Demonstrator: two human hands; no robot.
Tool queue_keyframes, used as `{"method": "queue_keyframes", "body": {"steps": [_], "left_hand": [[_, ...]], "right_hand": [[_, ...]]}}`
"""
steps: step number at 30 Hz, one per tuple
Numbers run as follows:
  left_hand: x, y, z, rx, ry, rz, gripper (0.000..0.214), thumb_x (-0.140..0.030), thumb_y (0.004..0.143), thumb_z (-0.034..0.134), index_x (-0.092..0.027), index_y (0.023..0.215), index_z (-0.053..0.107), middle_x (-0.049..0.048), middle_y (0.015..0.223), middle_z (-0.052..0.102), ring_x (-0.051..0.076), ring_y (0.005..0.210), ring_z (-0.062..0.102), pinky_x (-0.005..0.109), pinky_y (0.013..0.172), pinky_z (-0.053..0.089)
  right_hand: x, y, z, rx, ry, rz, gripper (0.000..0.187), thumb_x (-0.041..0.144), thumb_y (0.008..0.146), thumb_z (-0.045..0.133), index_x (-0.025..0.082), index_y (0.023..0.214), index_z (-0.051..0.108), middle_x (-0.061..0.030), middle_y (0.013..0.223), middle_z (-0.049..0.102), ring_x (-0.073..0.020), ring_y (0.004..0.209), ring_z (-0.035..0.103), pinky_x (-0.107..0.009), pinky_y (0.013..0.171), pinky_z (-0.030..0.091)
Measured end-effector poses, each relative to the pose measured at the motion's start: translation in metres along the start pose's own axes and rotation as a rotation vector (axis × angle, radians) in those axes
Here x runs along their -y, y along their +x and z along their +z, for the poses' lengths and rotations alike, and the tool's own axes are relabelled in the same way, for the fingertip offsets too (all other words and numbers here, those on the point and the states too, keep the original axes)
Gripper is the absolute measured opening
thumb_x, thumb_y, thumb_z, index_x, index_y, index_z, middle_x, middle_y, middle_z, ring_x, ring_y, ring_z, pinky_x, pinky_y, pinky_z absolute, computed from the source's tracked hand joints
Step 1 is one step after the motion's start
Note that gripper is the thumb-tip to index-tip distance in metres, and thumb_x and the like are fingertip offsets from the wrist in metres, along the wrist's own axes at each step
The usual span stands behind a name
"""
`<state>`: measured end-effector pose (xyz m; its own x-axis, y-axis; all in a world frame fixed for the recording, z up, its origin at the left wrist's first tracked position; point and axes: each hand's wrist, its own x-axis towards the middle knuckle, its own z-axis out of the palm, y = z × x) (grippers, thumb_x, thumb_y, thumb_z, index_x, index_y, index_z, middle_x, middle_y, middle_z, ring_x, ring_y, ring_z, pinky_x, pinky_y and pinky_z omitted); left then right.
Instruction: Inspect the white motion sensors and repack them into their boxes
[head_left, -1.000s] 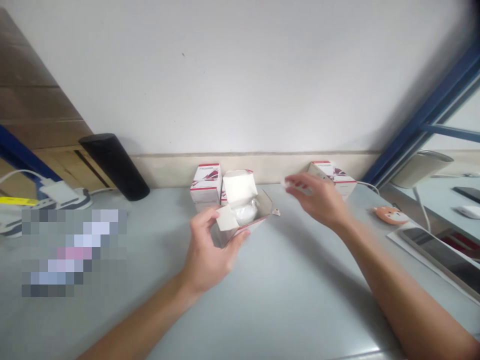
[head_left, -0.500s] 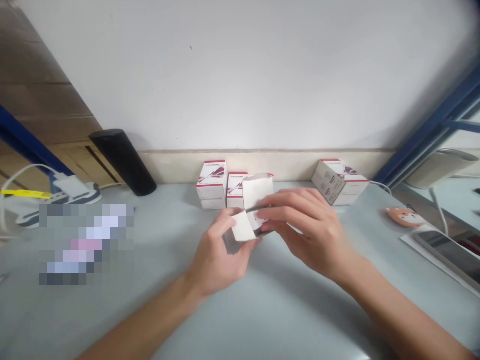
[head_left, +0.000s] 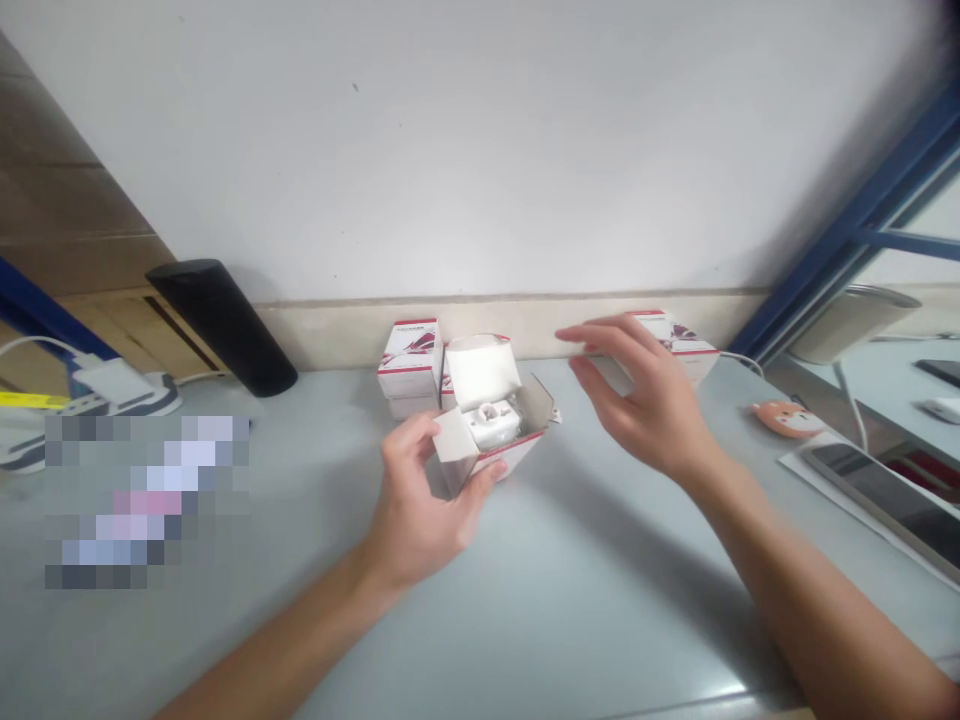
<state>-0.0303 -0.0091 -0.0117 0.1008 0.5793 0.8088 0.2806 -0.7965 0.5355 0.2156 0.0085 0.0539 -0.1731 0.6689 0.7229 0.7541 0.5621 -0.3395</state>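
Observation:
My left hand [head_left: 427,505] grips a small white cardboard box [head_left: 510,455] with red edging, thumb on its near side. The top flaps stand up and apart. Inside sits a white plastic item [head_left: 493,424] with a round opening; its kind is not clear. Raised to the right of the box, my right hand [head_left: 641,390] has its fingers apart and holds nothing. It partly covers a closed box [head_left: 686,350] of like print near the wall. Behind the open box stand more closed boxes [head_left: 411,360], one mostly hidden.
A black cylinder [head_left: 225,325] leans at the back left, near a white power strip [head_left: 161,395] with a plugged-in charger. A blurred patch covers something on the left of the table. At right lie an orange animal-shaped object [head_left: 787,418] and a phone [head_left: 885,500].
My right hand has let go of the box and moved up and right. The flaps are spread wider, and the white item inside now shows. The view has shifted slightly.

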Motion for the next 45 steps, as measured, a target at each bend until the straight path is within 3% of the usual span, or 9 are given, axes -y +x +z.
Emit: {"method": "queue_keyframes", "body": {"steps": [4,7,10,15,17,21,32,42,45], "left_hand": [[0.003,0.000,-0.001,-0.015,0.034,0.020,0.054,-0.011,0.079,0.083,-0.028,0.110,0.042,-0.0008,0.100,0.060,0.016,0.082,0.068,0.030,0.072,0.055],[0.005,0.003,-0.002,-0.024,0.049,0.045,0.052,-0.010,0.078,0.083,-0.027,0.104,0.041,-0.0011,0.097,0.062,0.016,0.080,0.067,0.029,0.070,0.055],[0.003,0.007,-0.003,-0.005,0.070,0.060,0.049,-0.008,0.078,0.082,-0.026,0.101,0.042,-0.0023,0.095,0.063,0.014,0.079,0.067,0.026,0.068,0.053],[-0.001,0.008,-0.006,0.023,0.196,0.036,0.038,-0.012,0.081,0.078,-0.025,0.099,0.047,0.0005,0.102,0.066,0.016,0.082,0.070,0.028,0.069,0.055],[-0.002,0.008,-0.007,0.040,0.226,0.057,0.038,-0.014,0.082,0.078,-0.026,0.101,0.048,0.0012,0.103,0.066,0.016,0.080,0.071,0.028,0.068,0.056],[-0.002,0.007,-0.007,0.056,0.267,0.114,0.042,-0.014,0.083,0.079,-0.029,0.106,0.046,0.0012,0.103,0.065,0.016,0.076,0.070,0.029,0.066,0.057],[-0.008,0.008,-0.007,0.076,0.265,0.062,0.038,-0.015,0.083,0.080,-0.027,0.099,0.047,-0.0005,0.098,0.064,0.014,0.071,0.068,0.026,0.061,0.053],[0.002,0.006,-0.006,0.034,0.099,0.032,0.051,-0.010,0.079,0.081,-0.027,0.110,0.044,0.0007,0.102,0.063,0.017,0.086,0.070,0.029,0.072,0.057],[0.003,0.005,-0.004,-0.045,0.005,-0.039,0.063,-0.011,0.079,0.083,-0.030,0.121,0.039,0.0020,0.111,0.063,0.018,0.092,0.073,0.034,0.081,0.061]], "right_hand": [[-0.035,-0.010,0.022,0.466,-0.171,0.220,0.023,0.033,0.098,0.062,0.029,0.117,0.075,-0.0048,0.113,0.074,-0.0207,0.082,0.072,-0.033,0.068,0.052],[-0.047,-0.017,0.038,0.604,-0.178,0.219,0.020,0.025,0.097,0.061,0.027,0.110,0.077,-0.0049,0.111,0.075,-0.0188,0.081,0.071,-0.030,0.067,0.049],[-0.043,-0.013,0.037,0.521,-0.106,0.234,0.018,0.023,0.098,0.060,0.024,0.094,0.077,-0.0039,0.097,0.075,-0.0173,0.075,0.069,-0.029,0.067,0.049],[0.003,-0.003,0.011,-0.150,0.158,0.137,0.022,0.027,0.101,0.061,0.027,0.120,0.072,-0.0036,0.101,0.076,-0.0187,0.085,0.072,-0.034,0.080,0.057],[0.025,-0.005,0.005,-0.237,0.216,0.041,0.017,0.025,0.101,0.063,0.027,0.114,0.073,-0.0042,0.103,0.076,-0.0197,0.088,0.072,-0.036,0.082,0.057],[0.045,-0.011,0.012,-0.172,0.175,-0.076,0.010,0.021,0.097,0.069,0.028,0.104,0.070,-0.0017,0.095,0.078,-0.0207,0.086,0.071,-0.039,0.081,0.053],[0.032,-0.012,0.025,-0.090,0.058,-0.129,0.014,0.029,0.094,0.078,0.026,0.085,0.066,-0.0038,0.099,0.074,-0.0232,0.092,0.064,-0.043,0.088,0.047],[0.021,-0.011,0.014,0.161,0.108,-0.118,0.010,0.028,0.099,0.065,0.026,0.091,0.071,-0.0093,0.129,0.062,-0.0311,0.121,0.056,-0.054,0.103,0.049],[0.017,-0.013,0.017,0.209,0.247,-0.089,0.015,0.031,0.099,0.066,0.029,0.113,0.069,-0.0095,0.132,0.060,-0.0295,0.124,0.058,-0.051,0.104,0.052]]}}
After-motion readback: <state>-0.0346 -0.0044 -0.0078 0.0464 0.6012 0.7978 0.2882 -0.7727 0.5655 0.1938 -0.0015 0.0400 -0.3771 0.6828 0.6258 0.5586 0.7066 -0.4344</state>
